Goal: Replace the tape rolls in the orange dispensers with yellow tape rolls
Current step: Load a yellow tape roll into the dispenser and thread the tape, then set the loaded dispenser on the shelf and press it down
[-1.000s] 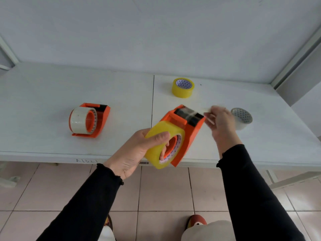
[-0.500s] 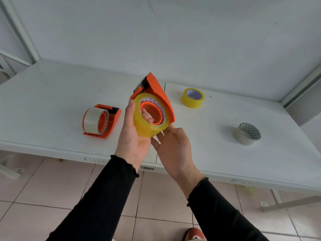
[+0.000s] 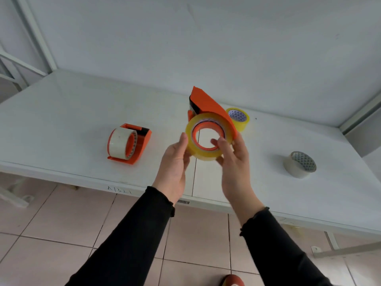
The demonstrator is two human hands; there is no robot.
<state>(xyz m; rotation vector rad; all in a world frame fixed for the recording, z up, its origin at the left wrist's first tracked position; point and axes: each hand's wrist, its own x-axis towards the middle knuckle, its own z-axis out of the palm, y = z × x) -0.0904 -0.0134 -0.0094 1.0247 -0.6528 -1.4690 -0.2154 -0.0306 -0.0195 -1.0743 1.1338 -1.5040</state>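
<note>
Hands held the loaded orange dispenser (image 3: 208, 108) above the table (image 3: 61, 112): left hand (image 3: 175, 159) fingers and right hand (image 3: 233, 153) fingers gripped its yellow roll (image 3: 192, 146). Loose seating risked slippage; second dispenser (image 3: 128, 143), at 9 o'clock, kept clear tape.

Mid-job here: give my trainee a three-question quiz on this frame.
1. True or false: the dispenser on the table already carries a yellow roll.
2. How many loose rolls lie on the table? A) one B) two C) three
3. Fill in: the held dispenser is gripped by ___ hands.

Key:
1. False; its roll is whitish.
2. B: the spare yellow roll and the whitish loose roll.
3. Both: the left hand and right hand hold it by its yellow roll.
</note>
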